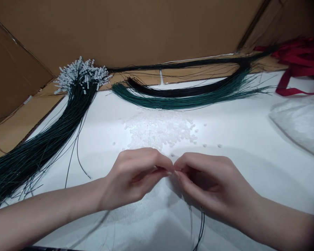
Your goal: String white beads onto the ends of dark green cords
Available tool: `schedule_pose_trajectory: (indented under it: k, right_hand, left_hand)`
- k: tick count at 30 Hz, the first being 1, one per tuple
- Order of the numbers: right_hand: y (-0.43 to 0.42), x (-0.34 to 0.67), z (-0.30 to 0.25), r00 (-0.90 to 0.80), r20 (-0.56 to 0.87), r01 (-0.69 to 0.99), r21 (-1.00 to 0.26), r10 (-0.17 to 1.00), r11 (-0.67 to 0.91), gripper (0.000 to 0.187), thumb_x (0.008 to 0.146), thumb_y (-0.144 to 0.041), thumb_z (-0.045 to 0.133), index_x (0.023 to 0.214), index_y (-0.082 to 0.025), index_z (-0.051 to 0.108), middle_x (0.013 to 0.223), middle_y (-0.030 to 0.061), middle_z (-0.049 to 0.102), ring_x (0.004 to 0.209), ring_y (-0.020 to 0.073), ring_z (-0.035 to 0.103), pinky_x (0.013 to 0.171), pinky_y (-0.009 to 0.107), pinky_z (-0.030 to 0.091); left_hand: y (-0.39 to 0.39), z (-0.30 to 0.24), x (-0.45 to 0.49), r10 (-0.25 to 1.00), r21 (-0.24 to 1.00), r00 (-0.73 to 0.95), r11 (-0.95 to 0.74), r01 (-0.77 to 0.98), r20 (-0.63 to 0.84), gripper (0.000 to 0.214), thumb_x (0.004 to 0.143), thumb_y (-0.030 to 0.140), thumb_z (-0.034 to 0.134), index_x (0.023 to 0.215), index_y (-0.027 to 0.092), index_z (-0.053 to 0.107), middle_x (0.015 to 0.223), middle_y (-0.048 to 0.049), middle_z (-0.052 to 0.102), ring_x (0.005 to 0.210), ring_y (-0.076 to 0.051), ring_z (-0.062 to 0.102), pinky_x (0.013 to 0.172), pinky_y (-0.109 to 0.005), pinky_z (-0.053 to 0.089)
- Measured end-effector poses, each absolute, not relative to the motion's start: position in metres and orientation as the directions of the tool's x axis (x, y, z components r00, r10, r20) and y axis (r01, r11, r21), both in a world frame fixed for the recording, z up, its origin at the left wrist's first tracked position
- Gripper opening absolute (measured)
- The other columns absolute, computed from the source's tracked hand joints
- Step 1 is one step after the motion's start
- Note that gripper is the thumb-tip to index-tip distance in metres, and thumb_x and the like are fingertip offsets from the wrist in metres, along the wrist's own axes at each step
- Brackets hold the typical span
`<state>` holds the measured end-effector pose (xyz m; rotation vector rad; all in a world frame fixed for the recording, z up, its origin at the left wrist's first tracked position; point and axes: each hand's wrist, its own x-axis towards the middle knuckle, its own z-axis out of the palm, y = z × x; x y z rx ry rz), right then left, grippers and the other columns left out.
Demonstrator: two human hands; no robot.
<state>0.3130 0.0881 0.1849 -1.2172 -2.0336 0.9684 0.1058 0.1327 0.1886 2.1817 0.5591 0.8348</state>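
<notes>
My left hand [136, 176] and my right hand [206, 183] meet fingertip to fingertip low over the white table [251, 150]. Both are pinched closed. Thin dark green cords [199, 226] hang down from under my right hand toward the near edge. What my left fingertips pinch is too small to make out. Just beyond my hands lies a scatter of small clear plastic beads [159, 129].
At the left lies a bundle of dark green cords with white bead ends [75, 83]. A curved bundle of green and black cords [188, 96] lies across the back. Red ribbons [298, 59] lie at the back right, a clear plastic bag [300, 122] at the right. Brown cardboard walls [136, 31] surround the table.
</notes>
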Motion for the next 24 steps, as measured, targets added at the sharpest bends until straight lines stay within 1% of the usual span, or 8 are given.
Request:
schedule_pose_trajectory:
  k: [2,6,9,11,14,16,19,24]
  right_hand:
    - [0.0875,0.3133,0.1854,-0.419,0.105,0.492,-0.809,0.902,0.323,0.015,0.091,-0.012,0.049,0.080,-0.019,0.056,0.065,-0.0020,0.054,0.057,0.0092,0.047,0.051,0.021,0.037]
    - [0.0896,0.3128,0.1886,-0.429,0.098,0.486,-0.813,0.898,0.321,0.016,0.090,-0.010,0.049,0.079,-0.018,0.057,0.065,-0.0018,0.055,0.056,0.0088,0.047,0.051,0.020,0.038]
    - [0.0910,0.3115,0.1889,-0.423,0.106,0.464,-0.828,0.900,0.315,0.017,0.090,-0.010,0.049,0.079,-0.018,0.057,0.065,-0.0020,0.055,0.056,0.0086,0.047,0.051,0.020,0.038]
    - [0.0907,0.3110,0.1870,-0.409,0.113,0.437,-0.847,0.905,0.303,0.017,0.090,-0.010,0.049,0.079,-0.018,0.057,0.065,-0.0027,0.053,0.056,0.0083,0.046,0.050,0.020,0.037]
    - [0.0891,0.3116,0.1831,-0.387,0.083,0.392,-0.887,0.918,0.245,0.015,0.093,-0.013,0.049,0.081,-0.019,0.057,0.065,-0.0034,0.052,0.057,0.0088,0.045,0.051,0.020,0.037]
    - [0.0879,0.3128,0.1813,-0.370,0.076,0.361,-0.907,0.926,0.219,0.014,0.095,-0.017,0.049,0.084,-0.020,0.057,0.067,-0.0031,0.054,0.059,0.0094,0.047,0.052,0.021,0.039]
    - [0.0868,0.3143,0.1813,-0.350,0.108,0.334,-0.914,0.930,0.232,0.014,0.097,-0.021,0.050,0.086,-0.020,0.058,0.070,-0.0026,0.057,0.060,0.0096,0.050,0.053,0.022,0.040]
    - [0.0876,0.3139,0.1853,-0.341,0.157,0.356,-0.891,0.927,0.282,0.012,0.096,-0.020,0.052,0.086,-0.020,0.059,0.069,-0.0029,0.058,0.060,0.0087,0.053,0.053,0.021,0.042]
  left_hand:
    - [0.1324,0.1884,0.1055,0.606,0.750,0.693,-0.645,0.143,0.389,0.014,0.088,0.004,0.061,0.097,0.013,0.064,0.085,-0.0059,0.071,0.073,-0.013,0.065,0.065,-0.024,0.052]
    - [0.1314,0.1890,0.1053,0.660,0.769,0.669,-0.606,0.204,0.343,0.014,0.087,0.005,0.063,0.098,0.015,0.063,0.085,-0.0034,0.070,0.072,-0.011,0.065,0.061,-0.020,0.052]
    - [0.1319,0.1892,0.1049,0.675,0.780,0.654,-0.591,0.204,0.341,0.013,0.087,0.007,0.064,0.097,0.015,0.063,0.084,-0.0022,0.069,0.071,-0.010,0.064,0.060,-0.018,0.052]
    - [0.1325,0.1893,0.1049,0.663,0.780,0.663,-0.598,0.188,0.349,0.012,0.087,0.006,0.064,0.096,0.014,0.063,0.085,-0.0022,0.070,0.072,-0.009,0.065,0.062,-0.017,0.052]
    - [0.1330,0.1892,0.1054,0.662,0.782,0.659,-0.598,0.177,0.357,0.012,0.087,0.005,0.064,0.097,0.012,0.064,0.087,-0.0028,0.070,0.075,-0.008,0.065,0.066,-0.015,0.053]
    - [0.1331,0.1892,0.1062,0.682,0.793,0.646,-0.579,0.190,0.343,0.010,0.088,0.007,0.065,0.097,0.012,0.065,0.086,-0.0032,0.071,0.075,-0.008,0.065,0.065,-0.015,0.052]
    - [0.1334,0.1897,0.1074,0.700,0.798,0.637,-0.563,0.214,0.323,0.007,0.088,0.010,0.066,0.095,0.011,0.068,0.085,-0.0038,0.071,0.073,-0.009,0.065,0.064,-0.017,0.051]
    - [0.1344,0.1905,0.1082,0.693,0.794,0.639,-0.572,0.205,0.334,0.005,0.087,0.010,0.067,0.092,0.010,0.069,0.083,-0.0033,0.071,0.071,-0.009,0.064,0.062,-0.019,0.049]
